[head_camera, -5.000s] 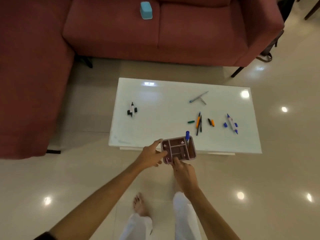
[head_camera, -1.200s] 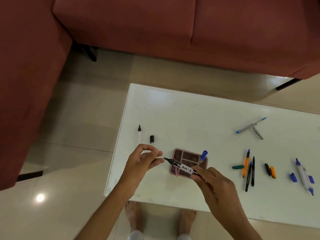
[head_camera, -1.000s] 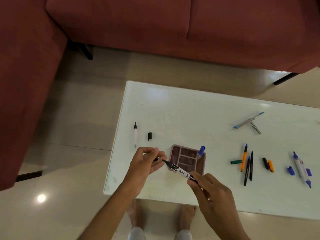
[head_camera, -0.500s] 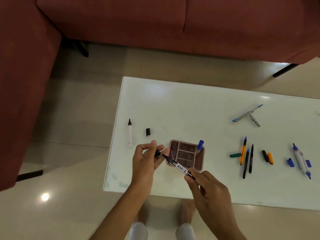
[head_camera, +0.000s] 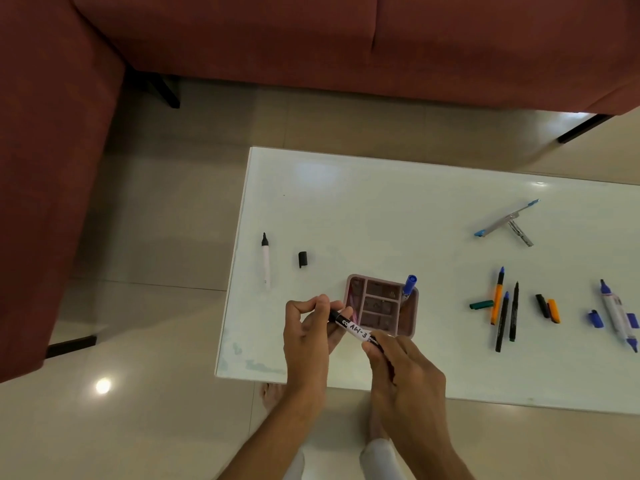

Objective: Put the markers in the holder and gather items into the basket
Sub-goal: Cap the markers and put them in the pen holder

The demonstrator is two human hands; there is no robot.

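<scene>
A black marker [head_camera: 356, 330] with a white "AW-3" label is held between both hands near the table's front edge. My right hand [head_camera: 401, 372] grips its rear end. My left hand [head_camera: 308, 327] pinches a black cap onto its tip. Just behind them stands the pinkish compartment holder [head_camera: 412, 327], with a blue-capped marker [head_camera: 409, 285] upright in its right slot. An uncapped white marker [head_camera: 265, 261] and a loose black cap [head_camera: 303, 259] lie to the left. Orange, blue and black pens [head_camera: 503, 306] lie to the right.
The white table [head_camera: 398, 209] also carries a green cap [head_camera: 481, 304], black and orange caps [head_camera: 549, 307], a blue double-ended marker [head_camera: 616, 313] with loose blue caps, and two thin pens [head_camera: 505, 220]. A red sofa [head_camera: 311, 39] wraps the back and left. No basket is visible.
My left hand has brought the black cap onto the tip of the labelled marker; half a second ago the tip was still bare. The camera has shifted slightly.
</scene>
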